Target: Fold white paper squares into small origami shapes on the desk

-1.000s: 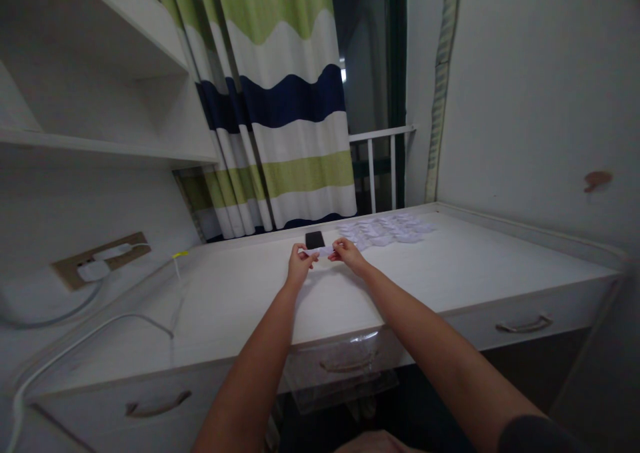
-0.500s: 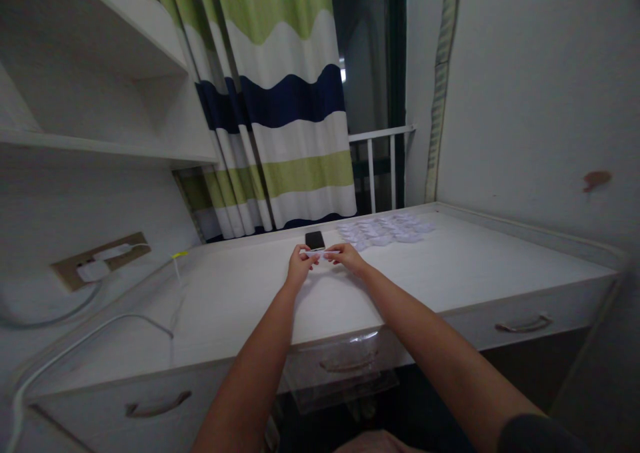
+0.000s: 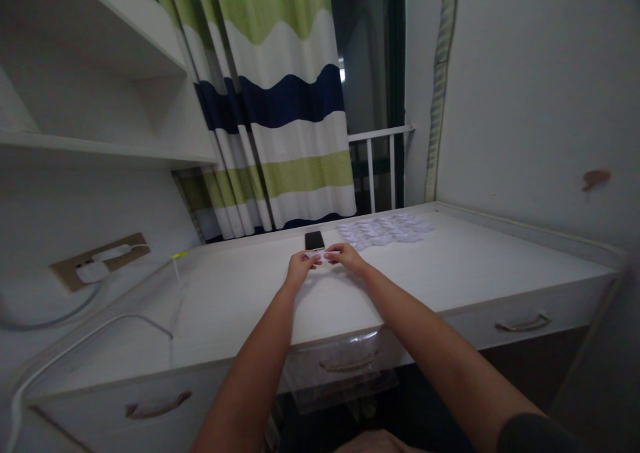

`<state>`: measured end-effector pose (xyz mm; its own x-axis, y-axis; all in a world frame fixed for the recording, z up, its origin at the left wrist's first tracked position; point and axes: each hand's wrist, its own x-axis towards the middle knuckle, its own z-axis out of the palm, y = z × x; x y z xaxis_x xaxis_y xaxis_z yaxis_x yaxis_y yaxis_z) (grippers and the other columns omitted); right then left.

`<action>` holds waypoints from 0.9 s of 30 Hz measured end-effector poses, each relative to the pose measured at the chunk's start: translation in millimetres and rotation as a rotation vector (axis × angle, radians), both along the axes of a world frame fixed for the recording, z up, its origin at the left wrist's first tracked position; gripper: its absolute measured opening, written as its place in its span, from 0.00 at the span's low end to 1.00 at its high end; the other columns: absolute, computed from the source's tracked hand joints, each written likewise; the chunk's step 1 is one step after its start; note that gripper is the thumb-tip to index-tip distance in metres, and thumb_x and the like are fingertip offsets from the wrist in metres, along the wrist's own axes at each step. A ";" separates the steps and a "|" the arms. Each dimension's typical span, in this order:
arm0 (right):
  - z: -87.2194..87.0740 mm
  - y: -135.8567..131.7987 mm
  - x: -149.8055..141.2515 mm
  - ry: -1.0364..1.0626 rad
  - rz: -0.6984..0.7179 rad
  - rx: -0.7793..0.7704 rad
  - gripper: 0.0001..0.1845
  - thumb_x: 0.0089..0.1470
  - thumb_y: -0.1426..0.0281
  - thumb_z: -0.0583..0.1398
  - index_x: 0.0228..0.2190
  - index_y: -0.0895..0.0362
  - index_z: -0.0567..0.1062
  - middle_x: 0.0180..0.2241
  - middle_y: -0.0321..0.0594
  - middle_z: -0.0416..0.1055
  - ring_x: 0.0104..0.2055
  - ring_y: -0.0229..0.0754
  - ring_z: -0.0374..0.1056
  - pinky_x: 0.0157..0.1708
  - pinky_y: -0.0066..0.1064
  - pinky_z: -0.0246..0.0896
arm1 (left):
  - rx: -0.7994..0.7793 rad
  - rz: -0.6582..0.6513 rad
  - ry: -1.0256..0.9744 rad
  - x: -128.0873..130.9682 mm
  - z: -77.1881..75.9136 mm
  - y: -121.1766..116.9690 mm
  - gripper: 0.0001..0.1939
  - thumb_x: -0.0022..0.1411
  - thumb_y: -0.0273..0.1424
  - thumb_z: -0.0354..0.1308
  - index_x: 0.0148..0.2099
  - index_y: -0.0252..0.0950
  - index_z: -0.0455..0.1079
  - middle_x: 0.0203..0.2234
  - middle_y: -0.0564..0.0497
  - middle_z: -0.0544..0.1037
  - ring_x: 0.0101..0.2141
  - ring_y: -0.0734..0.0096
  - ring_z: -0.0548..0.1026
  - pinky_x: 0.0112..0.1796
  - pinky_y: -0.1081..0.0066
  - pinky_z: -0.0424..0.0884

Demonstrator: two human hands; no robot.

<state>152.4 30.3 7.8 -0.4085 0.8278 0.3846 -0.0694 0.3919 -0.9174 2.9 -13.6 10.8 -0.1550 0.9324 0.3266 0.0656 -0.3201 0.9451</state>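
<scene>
A small white piece that looks like folded paper [image 3: 321,256] is stretched between my two hands, just above the desk. Its left end is pinched by my left hand [image 3: 302,265], the thumb lying along it. My right hand [image 3: 347,258] closes on its right end with fingers and thumb. Right behind the piece, a black phone [image 3: 315,240] lies flat on the desk. Beyond my right hand, several white folded paper pieces [image 3: 383,230] lie in rows; their exact shape is too small to make out.
The white desk [image 3: 240,300] has a raised rim at the back and right, and drawers in front. A white cable [image 3: 95,336] curves over its left side below a wall socket [image 3: 100,261]. A shelf [image 3: 110,148] overhangs the left; a striped curtain [image 3: 305,136] hangs behind.
My left fingers have shifted slightly on the white piece, the index finger now less raised. The right hand, the phone and the rows of pieces stay where they were.
</scene>
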 end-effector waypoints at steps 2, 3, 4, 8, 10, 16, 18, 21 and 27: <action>0.7 -1.3 -0.5 -0.011 0.016 -0.035 0.11 0.34 0.67 0.62 0.23 0.62 0.74 0.17 0.35 0.67 0.20 0.32 0.61 0.24 0.26 0.57 | 0.005 -0.002 -0.011 0.0 0.8 0.1 0.11 0.39 0.29 0.64 0.28 0.30 0.70 0.18 0.50 0.74 0.21 0.72 0.72 0.24 0.74 0.66; 1.3 -1.9 -0.5 -0.020 0.017 -0.043 0.11 0.34 0.67 0.62 0.23 0.63 0.73 0.16 0.34 0.66 0.20 0.32 0.61 0.24 0.26 0.57 | 0.002 -0.008 -0.020 0.3 1.1 0.1 0.11 0.39 0.29 0.64 0.28 0.30 0.70 0.18 0.50 0.74 0.21 0.73 0.72 0.25 0.74 0.67; 2.0 -2.3 -0.3 -0.029 0.014 -0.041 0.11 0.34 0.67 0.62 0.22 0.63 0.73 0.15 0.34 0.65 0.19 0.32 0.60 0.23 0.26 0.57 | -0.004 -0.014 -0.035 0.7 1.2 0.0 0.10 0.40 0.28 0.64 0.28 0.30 0.70 0.18 0.50 0.74 0.21 0.73 0.72 0.25 0.74 0.68; 5.8 -3.9 1.7 -0.015 0.004 -0.003 0.10 0.34 0.67 0.62 0.21 0.63 0.73 0.13 0.32 0.63 0.17 0.31 0.58 0.21 0.25 0.54 | -0.057 -0.051 -0.126 2.5 0.3 0.2 0.11 0.41 0.28 0.63 0.31 0.30 0.70 0.22 0.50 0.75 0.22 0.74 0.73 0.28 0.74 0.69; 7.3 -4.9 2.4 0.008 0.013 0.000 0.11 0.34 0.67 0.62 0.20 0.63 0.72 0.13 0.31 0.63 0.17 0.30 0.57 0.20 0.24 0.53 | -0.081 -0.067 -0.163 2.8 -1.0 1.2 0.09 0.44 0.28 0.63 0.30 0.30 0.69 0.22 0.49 0.76 0.23 0.74 0.74 0.28 0.74 0.70; 7.9 -7.8 0.2 0.054 0.036 -0.037 0.13 0.33 0.65 0.63 0.21 0.62 0.71 0.14 0.31 0.64 0.17 0.30 0.58 0.21 0.24 0.56 | -0.086 -0.046 -0.209 -0.4 -4.2 7.3 0.09 0.47 0.29 0.61 0.23 0.30 0.65 0.21 0.48 0.75 0.24 0.73 0.74 0.29 0.74 0.70; 6.9 -7.0 -0.7 0.056 0.040 -0.061 0.14 0.32 0.65 0.64 0.22 0.62 0.71 0.15 0.33 0.66 0.18 0.30 0.60 0.22 0.25 0.57 | -0.080 -0.022 -0.227 -1.6 -4.4 8.4 0.08 0.47 0.28 0.61 0.24 0.30 0.65 0.22 0.48 0.75 0.24 0.74 0.74 0.29 0.75 0.69; 5.3 -3.7 -0.7 0.052 0.058 -0.080 0.15 0.31 0.65 0.65 0.22 0.63 0.72 0.16 0.35 0.68 0.19 0.31 0.61 0.23 0.25 0.59 | -0.078 -0.006 -0.258 -2.5 -3.9 7.9 0.08 0.47 0.29 0.61 0.25 0.31 0.66 0.22 0.49 0.75 0.24 0.75 0.74 0.28 0.76 0.69; 4.2 1.5 1.2 0.056 0.061 -0.019 0.14 0.32 0.64 0.65 0.20 0.63 0.71 0.16 0.35 0.68 0.18 0.31 0.61 0.22 0.26 0.59 | -0.078 -0.021 -0.273 -2.2 -0.7 3.0 0.13 0.46 0.37 0.60 0.27 0.31 0.66 0.23 0.48 0.75 0.25 0.73 0.74 0.25 0.77 0.68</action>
<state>153.7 31.9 12.0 -0.4368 0.8095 0.3923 -0.1441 0.3675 -0.9188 0.7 -10.7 10.0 -0.2078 0.9571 0.2022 -0.2004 -0.2440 0.9488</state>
